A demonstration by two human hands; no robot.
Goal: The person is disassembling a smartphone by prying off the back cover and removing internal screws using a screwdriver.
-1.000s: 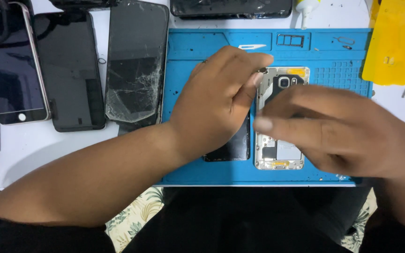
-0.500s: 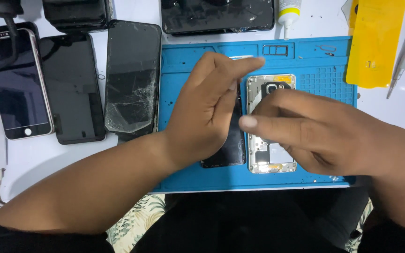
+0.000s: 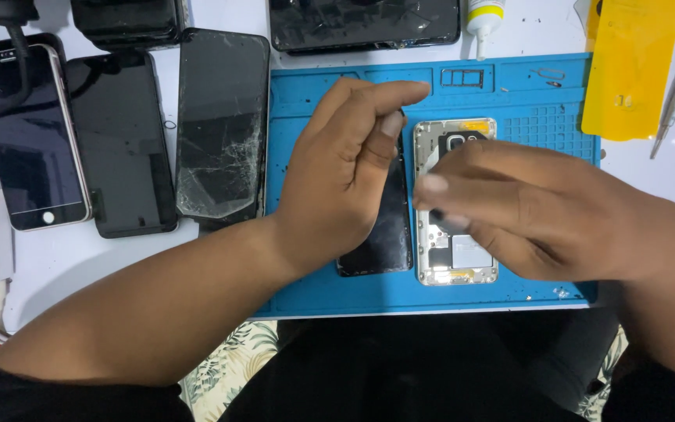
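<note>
On the blue work mat (image 3: pixel 314 289), near its middle, two parts of an opened phone are laid side by side with their long axes running away from the person: a dark cracked panel (image 3: pixel 380 242) on the left and a silver phone frame (image 3: pixel 455 262) with exposed insides on the right. The two appear to touch or nearly touch along their long edges; which of the two cannot be told. The left hand (image 3: pixel 345 172) is held over the upper end of the dark panel, fingers curled and thumb brought close to the forefinger, a narrow pinch at the panel's top edge; whether the edge is actually gripped cannot be told. The right hand (image 3: pixel 525 211) is laid across the silver frame from the right, fingers stretched leftward toward the seam between the parts, and is the nearer to the frame. To the left on the white counter (image 3: pixel 220 250), a cracked phone (image 3: pixel 220 129) and two darker phones (image 3: pixel 29 133) are set out, well apart from both hands.
</note>
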